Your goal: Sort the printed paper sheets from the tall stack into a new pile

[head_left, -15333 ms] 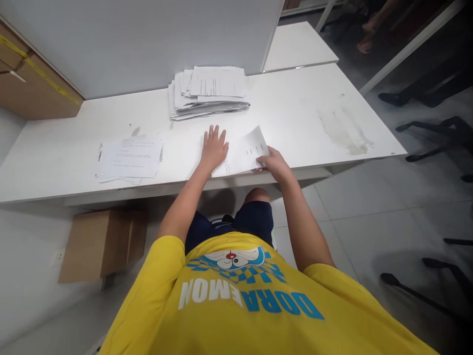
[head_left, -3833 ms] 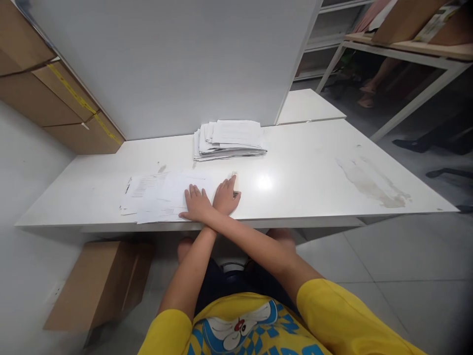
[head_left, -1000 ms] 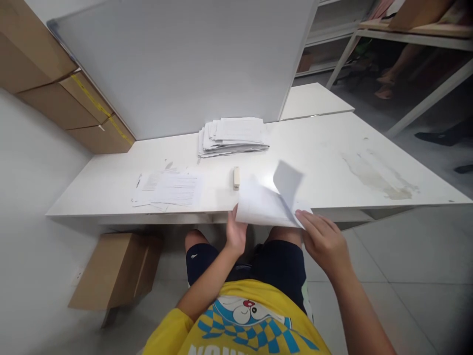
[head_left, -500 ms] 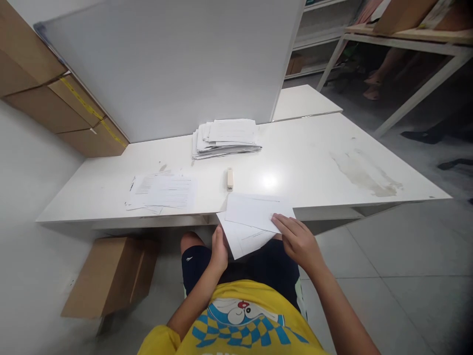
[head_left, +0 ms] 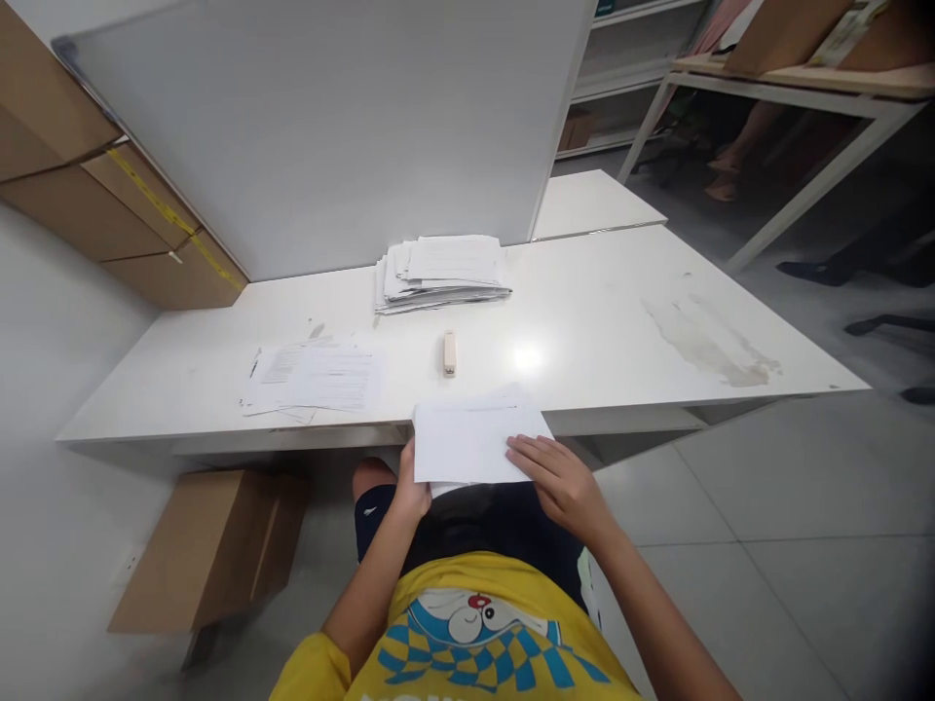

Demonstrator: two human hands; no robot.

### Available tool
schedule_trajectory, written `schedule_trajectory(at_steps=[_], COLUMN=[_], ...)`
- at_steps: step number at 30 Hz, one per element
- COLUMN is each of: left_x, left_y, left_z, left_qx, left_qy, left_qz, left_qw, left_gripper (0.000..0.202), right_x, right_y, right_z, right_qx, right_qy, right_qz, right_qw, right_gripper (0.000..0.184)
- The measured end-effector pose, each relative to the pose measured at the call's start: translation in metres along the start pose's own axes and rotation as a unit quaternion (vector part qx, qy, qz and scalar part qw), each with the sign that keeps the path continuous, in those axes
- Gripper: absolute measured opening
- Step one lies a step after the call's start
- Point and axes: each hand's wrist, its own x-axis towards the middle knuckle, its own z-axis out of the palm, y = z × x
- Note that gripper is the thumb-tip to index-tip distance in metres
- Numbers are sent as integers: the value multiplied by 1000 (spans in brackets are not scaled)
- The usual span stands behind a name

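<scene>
Several white paper sheets [head_left: 467, 443] are held over my lap at the desk's front edge, roughly lined up, with a lower sheet showing slightly underneath. My left hand [head_left: 410, 487] grips their left edge, its fingers partly hidden by the paper. At the right, my right hand [head_left: 559, 477] holds the sheets with its fingers on top; the thumb is out of sight. Just beyond the papers, a small cream stapler [head_left: 449, 354] lies on the white desk [head_left: 584, 331].
A thick paper stack [head_left: 445, 273] sits at the back by the whiteboard [head_left: 351, 136]. Loose printed sheets [head_left: 314, 378] lie on the left. Cardboard boxes [head_left: 168, 234] stand at the back left, and another box [head_left: 182, 555] is below. At the far right, a person's foot [head_left: 723, 175] shows under a table.
The upper sheet, earlier askew over the lower one, has moved left and down and now covers most of it. Both hands have shifted slightly left.
</scene>
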Motion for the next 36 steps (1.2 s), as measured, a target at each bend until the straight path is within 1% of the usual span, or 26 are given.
schedule_trajectory(at_steps=[2,5,8,10,12,14,16,18,20,22,23,25,26,27,29,31,32,34,36], left_x=[4,7,6,6,5,2,-1,-5,-8,-7,-5,5,13,21,41,60,68,80,88], left_y=[8,17,20,20,21,24,31,40,49,58,62,68,70,72,72,71,69,66,63], left_z=[-3,-4,-4,-5,-7,-9,-9,-3,6,16,20,23,23,22,19,16,15,13,9], left_qx=[-27,-50,-10,20,38,61,90,105,102,90,84,78,84,97,129,130,116,85,78], left_qy=[-1,-12,-24,-29,-37,-44,-47,-50,-61,-82,-93,-106,-109,-112,-109,-85,-66,-30,-19], left_qz=[-9,-5,7,18,35,56,69,77,86,85,84,95,112,136,187,223,236,250,255], left_qw=[1000,999,1000,999,998,996,992,990,989,989,989,987,984,980,968,962,963,964,964], left_gripper=[56,63,60,65,65,60,54,51,48,47,47,45,43,39,35,34,35,38,39], right_x=[2,3,4,2,-2,-6,-9,-7,-1,10,16,27,33,39,51,61,66,72,74], right_y=[1,7,13,14,12,10,8,8,9,11,12,13,14,15,18,23,27,34,43], right_z=[4,13,22,27,28,25,22,22,27,35,38,41,40,37,30,25,24,26,31], right_qx=[6,0,3,21,57,132,233,317,355,362,365,377,385,388,368,317,288,233,192], right_qy=[-12,-18,-32,-57,-89,-121,-146,-143,-99,-38,-15,17,31,47,73,79,75,64,54], right_qz=[-6,7,32,69,140,223,288,339,398,450,467,479,473,461,429,414,412,403,374], right_qw=[1000,1000,999,996,984,958,917,874,840,815,805,792,792,797,822,850,861,883,906], right_gripper=[64,61,60,64,71,78,84,85,86,90,91,88,84,78,57,34,29,29,27])
